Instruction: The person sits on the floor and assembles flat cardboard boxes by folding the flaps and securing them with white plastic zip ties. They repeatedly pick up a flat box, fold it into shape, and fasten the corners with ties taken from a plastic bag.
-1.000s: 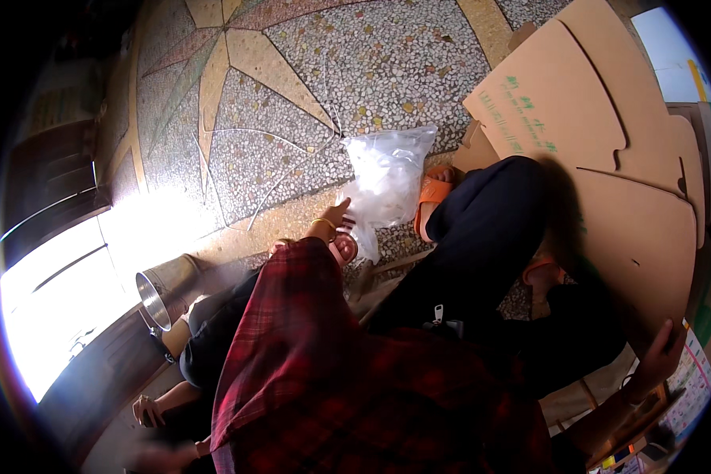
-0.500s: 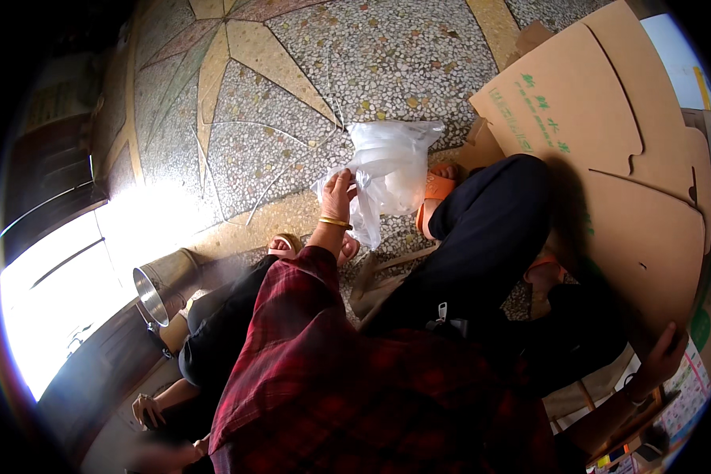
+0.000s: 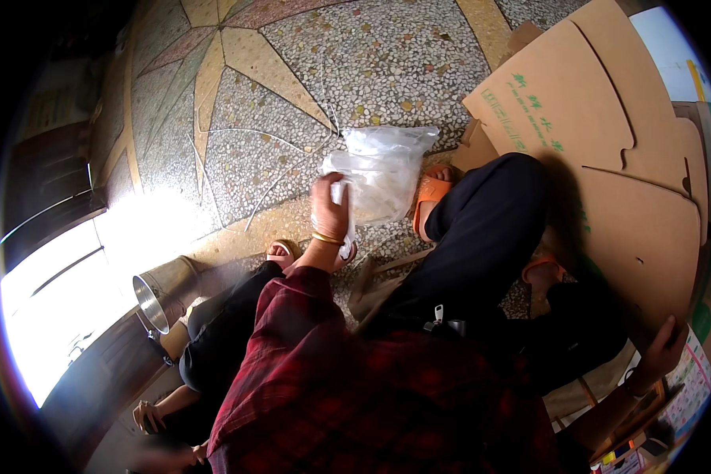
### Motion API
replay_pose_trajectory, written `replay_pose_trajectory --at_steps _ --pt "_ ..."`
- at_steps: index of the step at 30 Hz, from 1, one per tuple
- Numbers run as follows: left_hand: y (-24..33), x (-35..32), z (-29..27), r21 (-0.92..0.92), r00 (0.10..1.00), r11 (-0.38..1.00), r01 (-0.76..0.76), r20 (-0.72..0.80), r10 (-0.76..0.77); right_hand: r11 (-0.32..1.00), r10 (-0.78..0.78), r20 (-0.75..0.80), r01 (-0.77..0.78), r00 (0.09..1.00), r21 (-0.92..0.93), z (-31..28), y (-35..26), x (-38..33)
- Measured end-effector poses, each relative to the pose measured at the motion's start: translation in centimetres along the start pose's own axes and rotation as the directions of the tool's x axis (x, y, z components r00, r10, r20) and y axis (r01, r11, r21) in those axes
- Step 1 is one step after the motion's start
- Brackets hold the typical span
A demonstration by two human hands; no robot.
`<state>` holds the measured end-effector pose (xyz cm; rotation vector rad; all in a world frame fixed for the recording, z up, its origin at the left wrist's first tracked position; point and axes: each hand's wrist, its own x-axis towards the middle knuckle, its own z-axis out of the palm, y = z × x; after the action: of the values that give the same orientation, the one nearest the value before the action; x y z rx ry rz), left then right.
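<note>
My left hand point(image 3: 329, 209), with a gold bracelet at its wrist, is closed round the gathered near left edge of a translucent white plastic bag point(image 3: 391, 178). The bag lies on the speckled floor beside an orange sandal; its contents cannot be made out. Over at the lower right, my right hand point(image 3: 662, 351) grips the lower edge of a stack of flattened brown cardboard boxes point(image 3: 565, 118). These lean up along my right side, with green print on the front one.
Thin white straps point(image 3: 253, 128) curl across the floor beyond the bag. A metal bucket point(image 3: 166, 288) stands on the left, near another seated person in dark clothes, whose hand point(image 3: 148, 415) rests at the lower left. A pink sandal point(image 3: 283, 254) is close to my left forearm.
My left hand has turned and closed more fully round the bag's edge, shifting slightly left. The bag looks flatter now. My right hand remains at the cardboard.
</note>
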<state>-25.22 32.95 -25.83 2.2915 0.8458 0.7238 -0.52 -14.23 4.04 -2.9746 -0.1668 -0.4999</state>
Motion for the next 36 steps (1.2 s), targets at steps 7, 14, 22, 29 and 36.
replay_pose_trajectory --at_steps 7,14,22,29,36 --pt "-3.9 -4.0 10.8 0.091 0.701 0.961 0.263 0.666 -0.255 0.993 -0.004 0.018 0.006 1.0 -0.117 -0.1 0.5 0.0" --pt "-8.4 -1.6 18.4 0.415 0.598 0.907 0.07 0.711 -0.371 0.99 0.107 0.078 -0.099 0.991 -0.097 -0.8 0.6 -0.8" --pt "-10.2 1.4 22.1 0.425 0.425 0.533 -0.732 0.896 -0.131 0.958 -0.043 -0.006 0.04 0.999 -0.284 -0.6 2.9 -1.0" --pt "-10.8 5.3 24.1 0.502 0.41 0.823 0.264 0.714 -0.567 0.974 0.1 -0.004 -0.099 0.995 -0.201 -0.4 3.0 -0.7" --pt "-10.3 5.2 23.9 0.588 0.547 0.769 -0.249 0.741 -0.39 0.961 0.115 -0.017 -0.116 0.993 -0.253 -1.1 1.0 -1.5"
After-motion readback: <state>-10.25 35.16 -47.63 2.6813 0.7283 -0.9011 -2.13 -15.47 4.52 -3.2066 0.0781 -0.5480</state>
